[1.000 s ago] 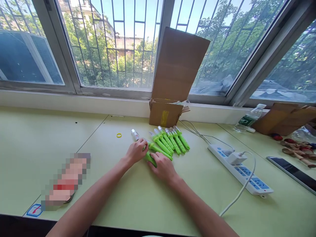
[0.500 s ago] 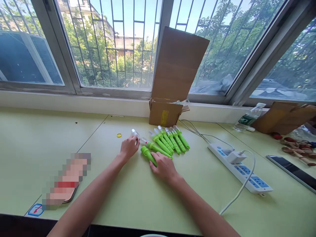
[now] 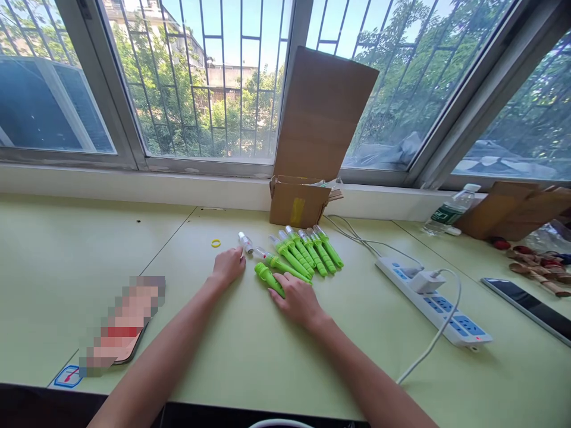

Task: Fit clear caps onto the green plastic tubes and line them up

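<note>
My left hand (image 3: pixel 229 266) is closed, its fingers curled beside a small clear plastic tube (image 3: pixel 245 242) on the table. The inside of that hand is hidden, so I cannot make out what it may hold. Fingers of my right hand (image 3: pixel 297 299) wrap round a green ribbed plastic handle (image 3: pixel 267 278) with a threaded open end and no clear tip. Just beyond it lies a green stick (image 3: pixel 285 266) with a clear tip. Several more green sticks (image 3: pixel 319 255) with clear tips lie side by side to the right.
A yellow ring (image 3: pixel 216 243) lies left of the clear tube. Behind the sticks stands an open cardboard box (image 3: pixel 292 202). To the right are a white power strip (image 3: pixel 435 303) with cables, a dark phone (image 3: pixel 529 309) and a plastic bottle (image 3: pixel 452 209). Another phone (image 3: pixel 129 351), partly blurred, lies left.
My left hand has drawn back slightly to the left and away from the clear tube, which now shows more fully. My right hand stays on the green handle, almost unmoved.
</note>
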